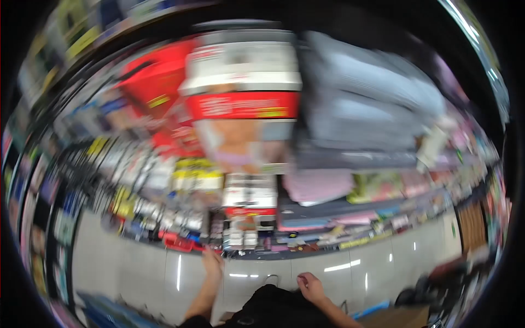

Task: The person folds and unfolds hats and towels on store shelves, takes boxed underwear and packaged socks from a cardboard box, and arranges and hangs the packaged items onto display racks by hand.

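My left hand (213, 263) reaches forward over the floor, close to the bottom edge of the shelves. Just beyond its fingertips lies a red plastic item (180, 242), possibly a basket; whether they touch is unclear. Motion smears the left fingers. To the right, my right hand (310, 286) hovers above the tiles with its fingers curled in, and anything inside them is hidden. In front of both hands, small white boxes (240, 239) stand on the lowest shelf.
Shelves packed with goods curve across the view. White and red boxes (240, 104) fill the middle, folded grey-blue textiles (377, 115) the right, and red packages (156, 79) the left. Shiny floor tiles (383, 268) run below. Cardboard (396, 317) lies at the lower right.
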### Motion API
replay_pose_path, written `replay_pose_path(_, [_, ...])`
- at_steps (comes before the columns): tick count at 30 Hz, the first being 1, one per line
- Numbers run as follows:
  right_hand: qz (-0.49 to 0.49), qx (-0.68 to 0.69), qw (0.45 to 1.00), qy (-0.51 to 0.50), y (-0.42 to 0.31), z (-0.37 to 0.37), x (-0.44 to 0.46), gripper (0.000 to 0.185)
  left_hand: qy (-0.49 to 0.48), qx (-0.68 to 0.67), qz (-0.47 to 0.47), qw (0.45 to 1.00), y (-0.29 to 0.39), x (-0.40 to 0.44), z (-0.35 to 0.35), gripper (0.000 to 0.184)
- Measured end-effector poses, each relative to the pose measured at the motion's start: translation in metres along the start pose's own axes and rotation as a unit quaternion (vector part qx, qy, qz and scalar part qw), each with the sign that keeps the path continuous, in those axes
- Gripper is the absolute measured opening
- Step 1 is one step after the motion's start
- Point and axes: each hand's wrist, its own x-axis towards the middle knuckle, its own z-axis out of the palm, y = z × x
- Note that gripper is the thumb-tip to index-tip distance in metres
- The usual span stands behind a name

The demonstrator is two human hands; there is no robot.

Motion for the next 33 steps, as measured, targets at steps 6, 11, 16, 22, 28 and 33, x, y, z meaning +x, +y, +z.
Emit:
replay_pose_path(6, [-0.182, -0.024, 0.978, 0.097, -0.045, -0.023, 0.007, 0.043, -0.409, 0.051, -0.368, 0.833, -0.050, -0.124, 0.145, 0.032])
replay_pose_path(11, [-0.212, -0.163, 0.953, 0.144, -0.052, -0.053, -0.003, 0.065, -0.595, -0.023, -0.431, 0.678, -0.041, -0.177, 0.226, 0.063])
replay_pose_path(16, [-0.097, -0.223, 0.915, 0.323, 0.036, -0.087, -0.046, 0.062, -0.600, -0.031, -0.559, 0.571, 0.000, -0.240, 0.285, 0.076])
replay_pose_path(22, [0.201, -0.154, 0.801, 0.542, 0.118, -0.157, -0.194, 0.039, -0.699, 0.117, -0.523, 0.472, -0.019, -0.296, 0.316, 0.046])
replay_pose_path(28, [0.323, -0.086, 0.488, 0.806, 0.143, -0.242, -0.385, 0.017, -0.680, 0.246, -0.415, 0.552, -0.103, -0.318, 0.326, 0.021])
replay_pose_path(33, [0.534, 0.066, 0.463, 0.704, 0.311, -0.199, -0.502, 0.032, -0.640, 0.293, -0.498, 0.506, -0.135, -0.368, 0.356, 0.023])
